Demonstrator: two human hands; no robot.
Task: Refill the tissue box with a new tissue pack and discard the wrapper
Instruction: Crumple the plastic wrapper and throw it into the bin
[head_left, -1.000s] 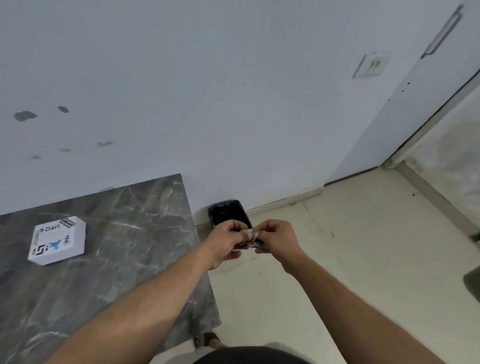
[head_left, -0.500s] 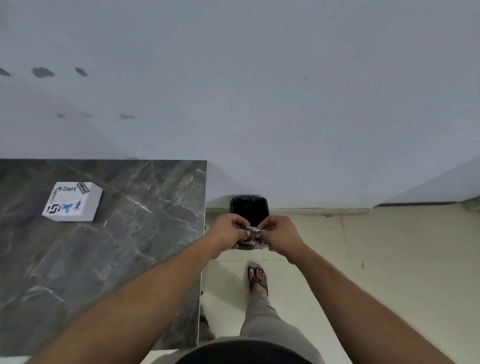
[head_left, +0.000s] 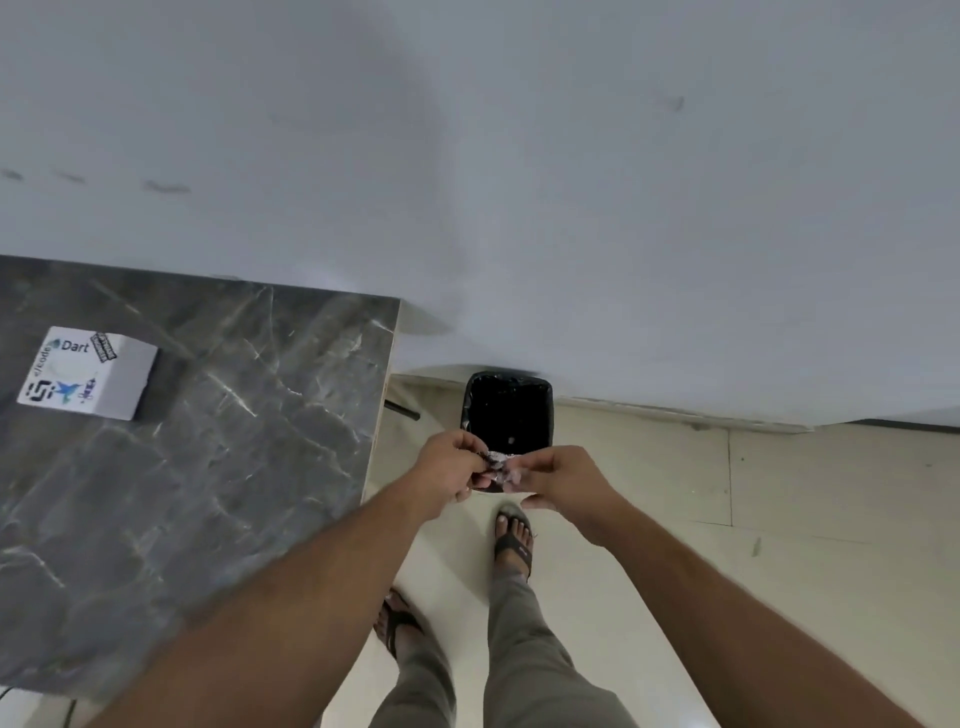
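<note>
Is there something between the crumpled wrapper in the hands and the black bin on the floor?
Nothing visible does. The wrapper is pinched between the left hand and right hand, at the near edge of the open bin below; no lid or other thing covers its mouth.

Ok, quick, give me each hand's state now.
Left hand: closed on the crumpled clear plastic wrapper.
Right hand: closed on the same wrapper.

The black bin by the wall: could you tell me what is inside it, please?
The black bin holds a dark liner and one small pale speck near its bottom. Its near edge is covered by the crumpled wrapper, pinched between the left hand and right hand.
</note>
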